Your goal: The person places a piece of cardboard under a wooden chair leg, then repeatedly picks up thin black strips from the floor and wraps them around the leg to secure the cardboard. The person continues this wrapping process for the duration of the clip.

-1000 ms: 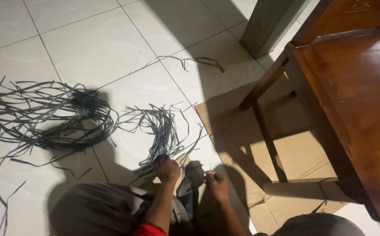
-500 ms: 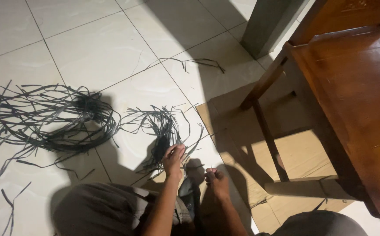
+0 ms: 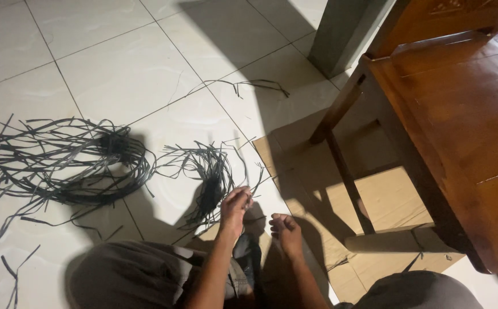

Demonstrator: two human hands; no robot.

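Observation:
I sit on a tiled floor with my knees up. My left hand (image 3: 235, 207) is raised at the near end of a small bundle of thin dark strips (image 3: 207, 171), with its fingers pinched on one strip. My right hand (image 3: 286, 229) rests lower, fingers curled; whether it holds a strip I cannot tell. A dark object (image 3: 247, 254) sits between my legs below both hands. A larger tangled loop of dark strips (image 3: 71, 160) lies to the left on the tiles.
A wooden table (image 3: 460, 126) fills the right side, its dark leg (image 3: 346, 171) standing on flat cardboard (image 3: 386, 200). A grey pillar (image 3: 343, 34) rises at the top. A single strip (image 3: 249, 86) and loose scraps (image 3: 14, 269) lie on the white tiles.
My left hand has lifted from the floor and moved up and right along the small bundle, drawing a strip. My right hand has stayed almost still.

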